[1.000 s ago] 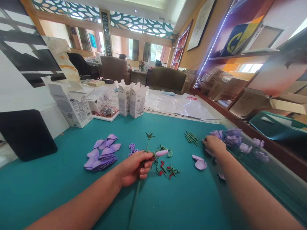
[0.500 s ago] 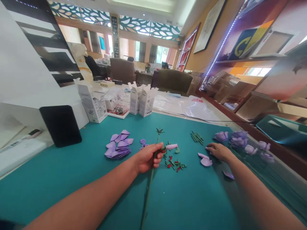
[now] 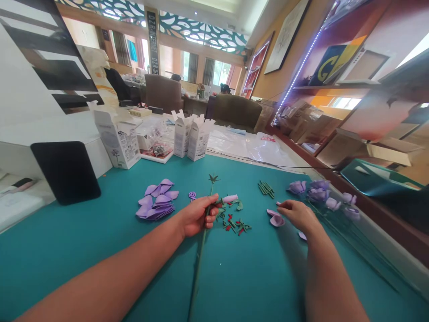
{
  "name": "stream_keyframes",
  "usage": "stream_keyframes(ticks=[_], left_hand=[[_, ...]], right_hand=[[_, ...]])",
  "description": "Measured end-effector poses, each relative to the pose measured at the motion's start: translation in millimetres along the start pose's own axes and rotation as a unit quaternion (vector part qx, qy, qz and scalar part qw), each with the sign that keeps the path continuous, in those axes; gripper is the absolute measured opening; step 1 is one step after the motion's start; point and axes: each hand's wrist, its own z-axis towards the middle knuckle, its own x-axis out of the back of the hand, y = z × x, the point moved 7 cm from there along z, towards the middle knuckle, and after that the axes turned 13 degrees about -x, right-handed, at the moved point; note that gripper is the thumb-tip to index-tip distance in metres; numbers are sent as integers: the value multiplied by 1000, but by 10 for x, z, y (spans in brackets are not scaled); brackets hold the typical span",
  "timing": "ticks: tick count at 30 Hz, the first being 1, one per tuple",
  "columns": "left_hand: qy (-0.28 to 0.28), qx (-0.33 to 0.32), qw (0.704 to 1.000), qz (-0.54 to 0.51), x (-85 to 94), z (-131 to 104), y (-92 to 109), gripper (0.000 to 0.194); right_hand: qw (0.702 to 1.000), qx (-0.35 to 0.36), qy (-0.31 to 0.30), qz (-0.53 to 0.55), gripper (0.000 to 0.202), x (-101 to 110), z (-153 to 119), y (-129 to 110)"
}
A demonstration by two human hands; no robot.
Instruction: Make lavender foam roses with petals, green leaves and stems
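Note:
My left hand (image 3: 200, 215) is wrapped round a long green stem (image 3: 198, 264) whose leafy tip stands above the fingers. A pale pink-purple bud (image 3: 230, 198) points right, just beyond that hand. At the right, my right hand (image 3: 296, 213) pinches a small light purple piece (image 3: 278, 204) between thumb and fingertips. Below it, loose purple petals (image 3: 277, 221) lie on the green mat (image 3: 248, 277), and another petal (image 3: 302, 235) is partly hidden by the right wrist. Small green and red parts (image 3: 234, 223) lie between the hands.
Purple petals (image 3: 155, 206) are piled at the left, near purple rings (image 3: 192, 195). Green sticks (image 3: 266, 189) and finished purple flowers (image 3: 318, 192) lie at the right. White boxes (image 3: 198, 139), a tray (image 3: 157, 156) and a black tablet-like panel (image 3: 65, 172) stand farther back.
My right hand has come slightly up off the mat with a small purple piece in its fingertips. My left hand still holds the stem. The whole view has shifted a little.

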Motion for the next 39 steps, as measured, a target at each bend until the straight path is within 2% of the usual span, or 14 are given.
stream_keyframes(ticks=[9,13,18,23,32,39], left_hand=[[19,2,1000,10,15,12,-7,29],[11,4,1000,11,13,20,-21,29],[5,2,1000,11,14,22,-23,29],[-1,-4,1000,14,16,19,-23,30],[-1,-1,1000,13,6,18,-19,30],[-5,0,1000,13,20,29,-41,31]], right_hand=[[1000,19,-18,-7,26,-104,-35,-59],[999,35,4,-41,26,-165,-36,-141],[993,53,35,-96,17,-233,-70,-257],[989,67,46,-121,22,-275,-96,-321],[993,80,44,-72,17,-219,-103,-350],[996,60,58,-32,18,-157,-76,-256]])
